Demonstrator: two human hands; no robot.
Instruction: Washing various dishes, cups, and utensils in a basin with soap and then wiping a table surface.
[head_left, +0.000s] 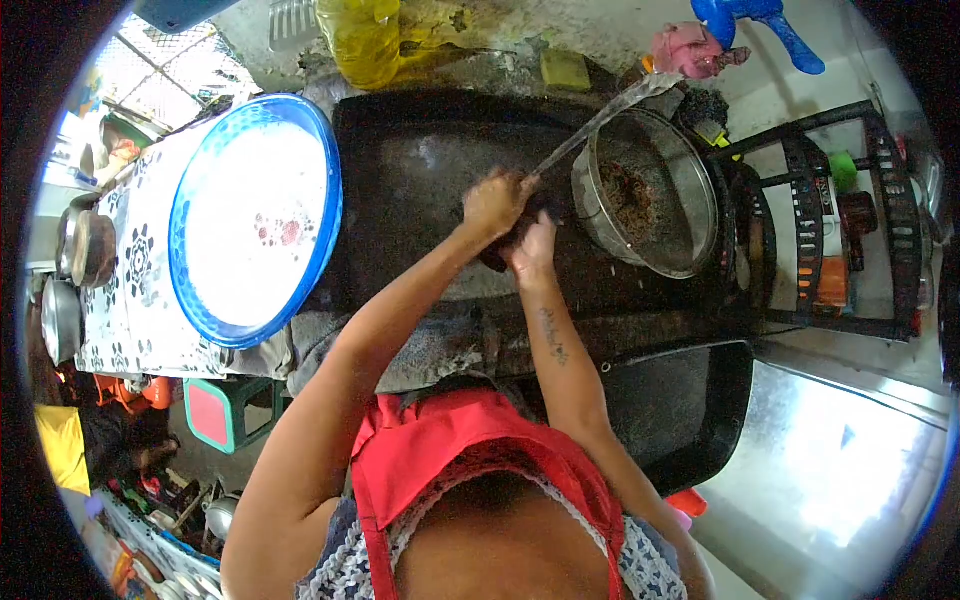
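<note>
Both hands are close together over a dark sink basin (420, 172), under a thin stream of water (585, 131). My left hand (495, 206) is curled at the spot where the stream lands. Just below and to its right, my right hand (534, 244) has its thumb up against a dark object (493, 260) between the hands. The hands cover most of that object, so its kind is unclear. To the right of them a round metal pot (592, 202) is tilted, with brown residue (630, 191) inside.
A blue-rimmed basin (330, 247) stands left on a patterned cloth (139, 255). Behind the sink are a bottle of yellow liquid (360, 45), a sponge (565, 70) and a blue-handled tap (739, 19) with pink wrapping (686, 49). A black rack (810, 217) is at right, a black tub (675, 420) below.
</note>
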